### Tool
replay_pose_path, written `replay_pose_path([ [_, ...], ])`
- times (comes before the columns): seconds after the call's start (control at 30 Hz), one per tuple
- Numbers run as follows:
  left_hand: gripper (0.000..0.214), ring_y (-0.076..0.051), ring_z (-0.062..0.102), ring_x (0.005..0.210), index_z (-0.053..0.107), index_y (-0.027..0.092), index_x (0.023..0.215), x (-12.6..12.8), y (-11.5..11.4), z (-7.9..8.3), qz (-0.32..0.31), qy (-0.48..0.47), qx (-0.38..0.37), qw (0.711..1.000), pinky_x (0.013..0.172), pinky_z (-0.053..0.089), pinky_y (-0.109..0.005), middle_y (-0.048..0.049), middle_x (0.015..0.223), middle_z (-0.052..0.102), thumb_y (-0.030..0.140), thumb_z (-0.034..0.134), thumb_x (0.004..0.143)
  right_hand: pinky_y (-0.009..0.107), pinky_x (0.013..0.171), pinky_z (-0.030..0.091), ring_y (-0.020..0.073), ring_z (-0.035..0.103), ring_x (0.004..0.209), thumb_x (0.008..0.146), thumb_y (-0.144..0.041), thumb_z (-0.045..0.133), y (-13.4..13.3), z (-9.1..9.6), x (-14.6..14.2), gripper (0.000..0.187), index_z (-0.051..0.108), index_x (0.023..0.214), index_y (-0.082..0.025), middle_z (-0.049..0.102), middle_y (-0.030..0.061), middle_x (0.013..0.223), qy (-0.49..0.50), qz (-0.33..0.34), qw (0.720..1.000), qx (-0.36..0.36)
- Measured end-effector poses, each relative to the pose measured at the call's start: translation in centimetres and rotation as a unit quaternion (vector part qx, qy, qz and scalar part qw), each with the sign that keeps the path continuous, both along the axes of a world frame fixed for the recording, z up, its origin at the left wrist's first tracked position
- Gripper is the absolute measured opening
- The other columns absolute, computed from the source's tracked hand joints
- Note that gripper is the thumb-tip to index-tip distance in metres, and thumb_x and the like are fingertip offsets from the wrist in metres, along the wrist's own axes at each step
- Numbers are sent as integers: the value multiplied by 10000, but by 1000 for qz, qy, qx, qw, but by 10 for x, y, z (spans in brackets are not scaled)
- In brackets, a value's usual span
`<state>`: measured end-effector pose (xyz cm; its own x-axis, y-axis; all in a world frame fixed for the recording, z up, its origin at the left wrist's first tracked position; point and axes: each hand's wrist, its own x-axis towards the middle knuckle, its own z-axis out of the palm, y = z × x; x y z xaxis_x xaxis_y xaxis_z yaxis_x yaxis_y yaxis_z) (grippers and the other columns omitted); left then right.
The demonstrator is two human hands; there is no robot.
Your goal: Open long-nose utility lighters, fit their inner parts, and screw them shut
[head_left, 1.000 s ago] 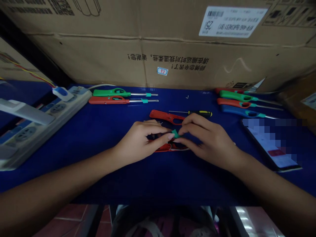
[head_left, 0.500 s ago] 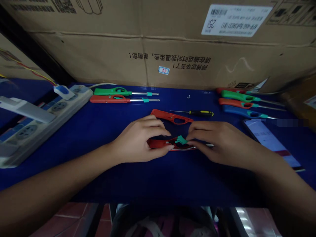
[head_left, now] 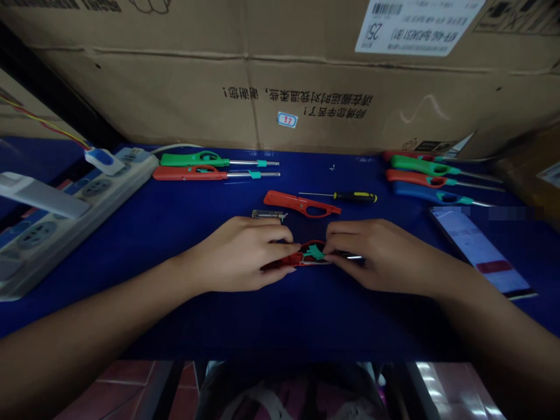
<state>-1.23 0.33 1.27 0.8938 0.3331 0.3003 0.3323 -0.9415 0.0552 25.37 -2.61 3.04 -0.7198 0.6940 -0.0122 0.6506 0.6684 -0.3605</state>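
Near the middle of the blue-covered counter [head_left: 280,326], well back from its near edge, we have an open red plastic lighter shell [head_left: 287,260] lying between our hands. Our left hand [head_left: 247,251] keeps a narrow grip on the shell's left end, thumb on the near side and fingertips on the far side. Our right hand [head_left: 380,254] has its grip pinched on a small green plastic piece [head_left: 314,252] seated in the shell, and a thin silver metal tube [head_left: 353,257] shows beneath those fingers.

Just beyond our left knuckles we see a small clear cylindrical tank [head_left: 265,214]. Farther toward the far edge lie a loose red plastic shell half [head_left: 284,199] and a black-and-yellow-handled screwdriver [head_left: 356,197].

By the far edge, left of centre, we have a green long-necked lighter [head_left: 181,160] and a red long-necked lighter [head_left: 181,172] side by side. To the right is a row of four coloured long-necked lighters [head_left: 406,177], the blue one nearest us, with a flat dark-edged phone [head_left: 472,245] nearer the near edge.
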Motion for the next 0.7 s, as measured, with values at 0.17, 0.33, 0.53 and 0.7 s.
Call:
replay_pose_path([
  [0.17,221,-171,694,860,738,209,1106,-1,1,-1,5,10,-12,1000,725,541,-281,-23,954,708,338,606,985,276,677,427,143,595,765,977,-151,529,1,-4,0,125,615,897,-195,632,15,905,25,17,999,17],
  [0.33,227,-172,688,863,737,207,1117,-3,1,-2,12,21,-19,1000,727,543,-285,-24,965,693,339,606,987,273,675,425,141,590,766,968,-145,542,2,-5,2,121,611,883,-195,627,16,903,39,23,999,10],
  [0.53,249,-172,682,877,735,193,1133,-2,1,-2,11,18,-28,999,741,553,-284,-35,989,688,353,604,994,273,678,428,141,591,763,971,-138,535,3,-8,1,125,621,896,-189,626,20,906,50,20,998,-14],
  [0.7,258,-174,683,893,736,198,1133,-3,0,-2,14,27,-25,999,766,561,-291,-40,1017,686,362,580,1009,276,708,431,143,591,785,969,-117,529,5,-10,1,138,628,902,-187,621,19,906,70,29,996,-36],
])
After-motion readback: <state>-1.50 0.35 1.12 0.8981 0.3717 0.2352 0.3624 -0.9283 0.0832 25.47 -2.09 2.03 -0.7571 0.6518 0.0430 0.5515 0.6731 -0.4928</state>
